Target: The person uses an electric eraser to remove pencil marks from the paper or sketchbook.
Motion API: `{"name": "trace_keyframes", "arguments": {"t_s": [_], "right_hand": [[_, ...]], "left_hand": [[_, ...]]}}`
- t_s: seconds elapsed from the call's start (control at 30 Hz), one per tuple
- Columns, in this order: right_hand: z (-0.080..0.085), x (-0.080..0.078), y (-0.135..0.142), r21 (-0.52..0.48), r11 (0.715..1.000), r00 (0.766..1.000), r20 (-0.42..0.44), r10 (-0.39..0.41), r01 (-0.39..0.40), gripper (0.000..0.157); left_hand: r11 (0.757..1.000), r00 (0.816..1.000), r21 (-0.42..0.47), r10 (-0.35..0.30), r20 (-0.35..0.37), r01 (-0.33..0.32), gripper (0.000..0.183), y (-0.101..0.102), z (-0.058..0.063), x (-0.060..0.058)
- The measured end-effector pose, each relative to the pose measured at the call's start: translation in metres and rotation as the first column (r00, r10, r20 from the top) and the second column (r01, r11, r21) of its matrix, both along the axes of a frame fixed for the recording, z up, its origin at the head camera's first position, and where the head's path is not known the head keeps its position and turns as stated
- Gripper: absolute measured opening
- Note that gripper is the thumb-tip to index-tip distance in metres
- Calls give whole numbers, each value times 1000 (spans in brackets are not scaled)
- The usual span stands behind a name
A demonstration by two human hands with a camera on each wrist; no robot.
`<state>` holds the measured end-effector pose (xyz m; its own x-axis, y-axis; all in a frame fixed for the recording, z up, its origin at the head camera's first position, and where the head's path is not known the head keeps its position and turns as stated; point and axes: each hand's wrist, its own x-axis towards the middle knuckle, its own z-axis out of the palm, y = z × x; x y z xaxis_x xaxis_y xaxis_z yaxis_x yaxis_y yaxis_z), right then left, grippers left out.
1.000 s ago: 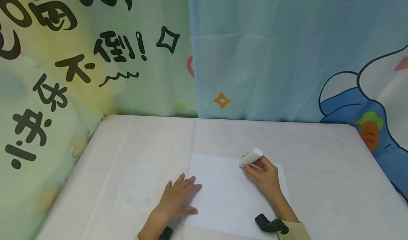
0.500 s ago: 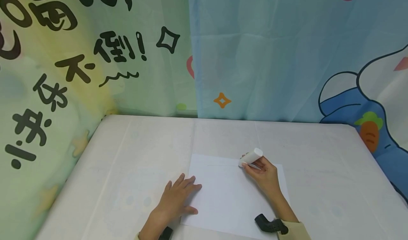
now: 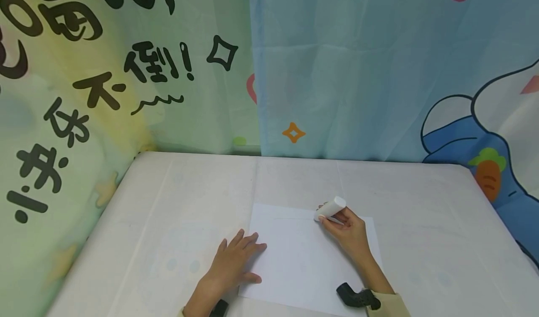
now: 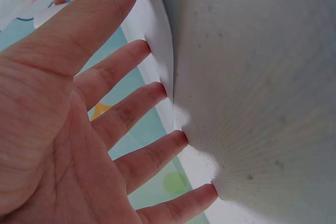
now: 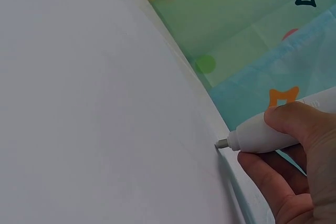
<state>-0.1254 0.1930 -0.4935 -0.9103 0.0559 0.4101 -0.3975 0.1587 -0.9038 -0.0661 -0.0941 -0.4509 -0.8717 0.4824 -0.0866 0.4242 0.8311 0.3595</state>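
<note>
My right hand (image 3: 349,233) pinches a thick white electric eraser (image 3: 331,208) between thumb and fingers, its butt end tilted up and to the right. In the right wrist view, the narrow grey tip of the electric eraser (image 5: 262,134) meets a white sheet of paper (image 5: 105,108) near its far edge. A faint line runs across the paper (image 3: 294,256), left of the tip. With fingers spread, my left hand (image 3: 231,263) rests at the sheet's left edge. In the left wrist view, fingertips of the left hand (image 4: 94,119) press on the paper and the cloth beside it.
A white cloth covers the table (image 3: 189,190), with its far edge against a printed curtain (image 3: 337,74). Black wrist mounts (image 3: 358,296) sit at both wrists, the right one over the paper's near part.
My right hand and the electric eraser have shifted slightly left along the faint line. The left hand and the paper stay in place.
</note>
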Motion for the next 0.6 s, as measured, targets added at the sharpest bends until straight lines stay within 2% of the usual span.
{"name": "trace_keyframes", "arguments": {"t_s": [0.6], "right_hand": [[1, 0, 1, 43, 999, 1000, -4, -22, 22, 38]], "left_hand": [[1000, 1000, 31, -4, 13, 4, 69, -1, 0, 0]]}}
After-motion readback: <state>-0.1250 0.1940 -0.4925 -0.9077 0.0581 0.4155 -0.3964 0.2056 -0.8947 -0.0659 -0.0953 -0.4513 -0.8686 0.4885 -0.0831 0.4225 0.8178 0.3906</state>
